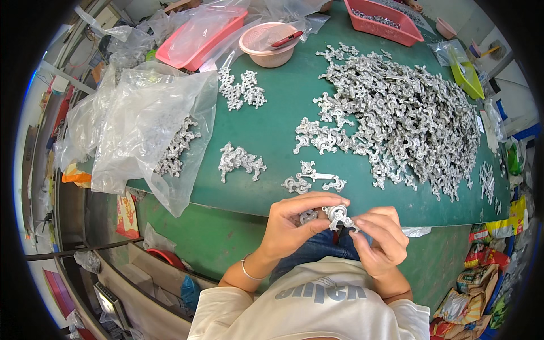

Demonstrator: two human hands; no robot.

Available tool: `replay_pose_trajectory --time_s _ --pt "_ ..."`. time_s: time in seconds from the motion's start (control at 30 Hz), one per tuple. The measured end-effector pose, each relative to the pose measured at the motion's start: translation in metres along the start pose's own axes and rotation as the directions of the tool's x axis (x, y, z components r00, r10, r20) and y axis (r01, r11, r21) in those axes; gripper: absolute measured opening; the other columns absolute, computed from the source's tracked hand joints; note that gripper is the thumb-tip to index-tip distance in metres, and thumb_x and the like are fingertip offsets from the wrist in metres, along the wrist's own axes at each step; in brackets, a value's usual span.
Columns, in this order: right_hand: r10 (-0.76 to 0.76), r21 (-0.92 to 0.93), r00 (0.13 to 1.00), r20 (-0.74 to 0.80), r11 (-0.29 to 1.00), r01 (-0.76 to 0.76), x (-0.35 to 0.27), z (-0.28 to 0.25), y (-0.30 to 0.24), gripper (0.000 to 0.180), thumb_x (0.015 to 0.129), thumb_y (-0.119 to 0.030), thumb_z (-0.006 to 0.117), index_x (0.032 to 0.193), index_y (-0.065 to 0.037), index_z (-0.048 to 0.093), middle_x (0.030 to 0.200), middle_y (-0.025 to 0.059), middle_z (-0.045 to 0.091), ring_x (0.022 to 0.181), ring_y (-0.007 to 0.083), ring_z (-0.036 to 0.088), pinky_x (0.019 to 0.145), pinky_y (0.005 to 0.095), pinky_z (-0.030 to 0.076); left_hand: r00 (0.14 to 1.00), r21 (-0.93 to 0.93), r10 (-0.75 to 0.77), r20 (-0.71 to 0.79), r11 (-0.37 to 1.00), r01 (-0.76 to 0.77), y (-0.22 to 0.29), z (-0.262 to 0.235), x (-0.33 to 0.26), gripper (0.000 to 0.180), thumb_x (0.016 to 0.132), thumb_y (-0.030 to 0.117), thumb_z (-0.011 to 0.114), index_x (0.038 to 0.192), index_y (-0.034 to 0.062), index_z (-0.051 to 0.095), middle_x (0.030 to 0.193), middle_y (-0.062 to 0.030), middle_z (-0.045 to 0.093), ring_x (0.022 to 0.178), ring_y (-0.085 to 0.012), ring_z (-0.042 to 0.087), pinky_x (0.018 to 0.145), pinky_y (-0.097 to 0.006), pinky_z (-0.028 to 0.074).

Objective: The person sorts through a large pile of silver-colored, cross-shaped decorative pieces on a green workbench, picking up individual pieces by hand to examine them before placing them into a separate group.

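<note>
Close to my body, at the table's front edge, a small silver-grey cast metal part [338,214] with a round head and short arms is held between both hands. My left hand [289,226] is closed on its left side, and a second round metal piece [309,216] shows within those fingers. With thumb and fingers pinched together, my right hand [382,241] grips the part's lower right end. Just beyond my hands lie a few loose castings [311,178]. A large heap of similar castings [408,119] covers the right of the table.
Small groups of castings [241,161] lie left of centre on the green table [266,136]. A clear plastic bag [136,124] with castings hangs over the left front edge. Farther back stand a pink bowl [266,56], pink trays [391,34] and a yellow-green bin [467,79].
</note>
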State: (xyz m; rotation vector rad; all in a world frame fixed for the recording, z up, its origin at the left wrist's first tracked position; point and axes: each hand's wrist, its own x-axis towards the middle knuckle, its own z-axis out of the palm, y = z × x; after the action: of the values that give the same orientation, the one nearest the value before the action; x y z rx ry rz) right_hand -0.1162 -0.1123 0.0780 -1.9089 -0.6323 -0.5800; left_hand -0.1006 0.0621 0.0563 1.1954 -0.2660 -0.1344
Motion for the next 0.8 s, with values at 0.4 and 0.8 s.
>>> replay_pose_trajectory --time_s 0.4,0.8 --pt "-0.033 -0.031 0.999 0.006 0.999 0.033 -0.001 -0.003 -0.004 0.027 0.059 0.008 0.07 0.084 0.003 0.062 0.081 0.013 0.062 0.07 0.0251 0.057 0.061 0.0303 0.046 0.999 0.038 0.021 0.028 0.999 -0.022 -0.001 0.0 0.001 0.026 0.073 0.007 0.067 0.095 -0.0057 0.062 0.095 -0.0205 0.062 0.089 -0.0256 0.06 0.079 -0.033 0.047" --pt "0.401 -0.16 0.913 0.079 0.909 -0.385 0.015 0.018 0.076 0.021 0.074 -0.002 0.061 0.095 0.001 0.059 0.083 0.0118 0.062 0.072 0.0229 0.055 0.07 0.0317 0.043 0.878 0.692 0.202 -0.434 0.698 0.182 0.001 -0.081 0.01 0.024 0.071 -0.004 0.061 0.095 -0.0002 0.062 0.089 -0.0086 0.063 0.061 -0.0095 0.052 0.054 -0.021 0.043"
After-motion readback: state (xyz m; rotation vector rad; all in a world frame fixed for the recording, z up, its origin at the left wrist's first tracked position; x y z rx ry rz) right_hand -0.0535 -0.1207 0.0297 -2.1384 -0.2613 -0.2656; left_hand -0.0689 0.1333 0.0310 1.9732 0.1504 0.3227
